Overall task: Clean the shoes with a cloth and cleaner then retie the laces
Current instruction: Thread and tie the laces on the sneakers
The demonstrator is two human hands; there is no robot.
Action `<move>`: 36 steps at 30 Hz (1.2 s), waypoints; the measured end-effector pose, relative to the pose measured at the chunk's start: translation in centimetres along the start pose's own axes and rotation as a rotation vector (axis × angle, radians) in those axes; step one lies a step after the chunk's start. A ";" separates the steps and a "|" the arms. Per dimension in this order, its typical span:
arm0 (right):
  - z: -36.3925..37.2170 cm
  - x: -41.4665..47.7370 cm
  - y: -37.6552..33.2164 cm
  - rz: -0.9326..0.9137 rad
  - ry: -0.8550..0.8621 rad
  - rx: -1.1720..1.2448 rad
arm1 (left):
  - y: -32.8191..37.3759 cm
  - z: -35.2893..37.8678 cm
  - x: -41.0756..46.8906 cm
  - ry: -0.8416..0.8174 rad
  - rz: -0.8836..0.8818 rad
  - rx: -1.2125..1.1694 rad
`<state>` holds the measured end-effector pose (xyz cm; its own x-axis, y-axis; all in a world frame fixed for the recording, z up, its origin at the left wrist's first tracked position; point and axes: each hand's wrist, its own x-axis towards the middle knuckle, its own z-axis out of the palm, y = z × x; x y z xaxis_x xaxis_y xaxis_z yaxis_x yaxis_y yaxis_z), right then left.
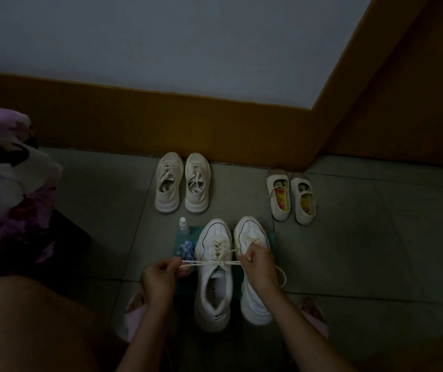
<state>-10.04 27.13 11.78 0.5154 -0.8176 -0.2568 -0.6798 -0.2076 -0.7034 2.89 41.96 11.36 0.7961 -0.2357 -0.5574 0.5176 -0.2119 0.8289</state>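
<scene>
In a dim room with a pale wall [188, 49] and brown skirting [161, 124], you crouch over a grey tiled floor [349, 251]. A white sneaker [213, 291] and its mate [252, 234] sit on a teal mat [184, 284]. Your left hand [161, 277] and right hand [258, 264] each pinch an end of the lace [206, 262], drawn taut across the first sneaker. A spray bottle [183, 226] and a blue cloth [186, 249] lie just beside it.
</scene>
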 end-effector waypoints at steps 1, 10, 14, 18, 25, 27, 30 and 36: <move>0.0 0.0 0.0 0.005 0.001 0.005 | 0.0 0.0 0.0 -0.003 0.001 -0.009; -1.4 -0.3 -0.3 0.071 -0.085 0.308 | 0.5 0.4 -0.9 -0.138 0.015 0.354; -3.3 0.8 0.3 0.108 -0.082 0.325 | 1.7 0.9 -1.1 -0.121 0.207 0.618; -6.5 2.3 1.6 0.093 -0.002 0.191 | 3.5 2.4 -1.9 -0.209 0.293 0.610; -6.8 1.7 5.0 0.200 -0.157 0.084 | 2.7 6.9 -4.0 -0.461 0.534 0.732; -6.5 1.2 5.4 0.197 -0.215 0.070 | 1.9 8.2 -4.3 -0.537 0.601 0.828; -6.6 1.2 5.4 0.206 -0.244 0.012 | 1.3 9.6 -4.4 -0.596 0.682 0.906; -7.5 1.9 4.0 0.235 -0.223 0.095 | 0.7 11.7 -4.3 -0.685 0.788 1.063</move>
<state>-15.69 20.69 13.38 0.4584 -0.6976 -0.5506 -0.7474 0.0325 -0.6635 -3.84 31.77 13.76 0.3007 -0.9408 -0.1563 -0.6701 -0.3251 0.6673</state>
